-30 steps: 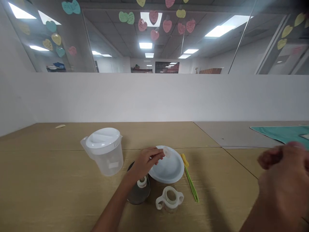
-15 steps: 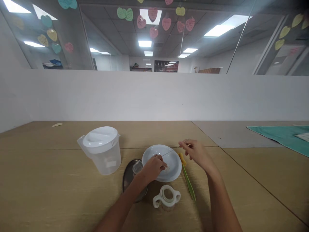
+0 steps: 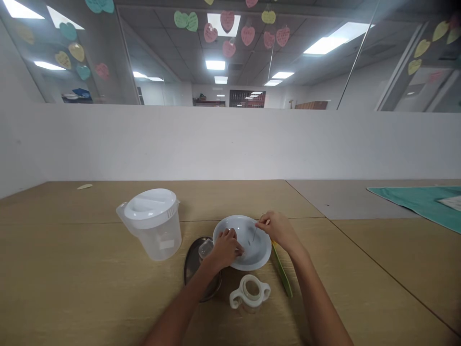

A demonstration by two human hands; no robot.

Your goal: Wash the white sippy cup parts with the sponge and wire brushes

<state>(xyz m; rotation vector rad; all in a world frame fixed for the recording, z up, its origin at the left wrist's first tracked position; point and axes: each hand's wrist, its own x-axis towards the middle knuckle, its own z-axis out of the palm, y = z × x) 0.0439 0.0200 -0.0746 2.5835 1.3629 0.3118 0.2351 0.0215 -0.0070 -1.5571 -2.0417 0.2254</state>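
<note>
A pale blue bowl (image 3: pixel 260 252) sits on the wooden table. My left hand (image 3: pixel 225 247) rests at the bowl's left rim, fingers closed around a small clear piece that is mostly hidden. My right hand (image 3: pixel 279 230) hovers over the bowl's right side and pinches a thin, needle-like stick (image 3: pixel 254 235) that points down into the bowl. A dark round lid (image 3: pixel 194 266) lies under my left wrist with a small clear cap (image 3: pixel 205 249) on it. A white two-handled bottle collar (image 3: pixel 251 291) stands in front of the bowl.
A clear plastic jug with a white lid (image 3: pixel 154 222) stands left of the bowl. A green-handled brush (image 3: pixel 282 275) lies right of the bowl, partly under my right arm. A teal cloth (image 3: pixel 418 199) lies far right. A white partition wall rises behind the table.
My right hand came in from the near right, picked up the thin stick and now holds it over the bowl. My left hand lowered from above the bowl onto its left rim.
</note>
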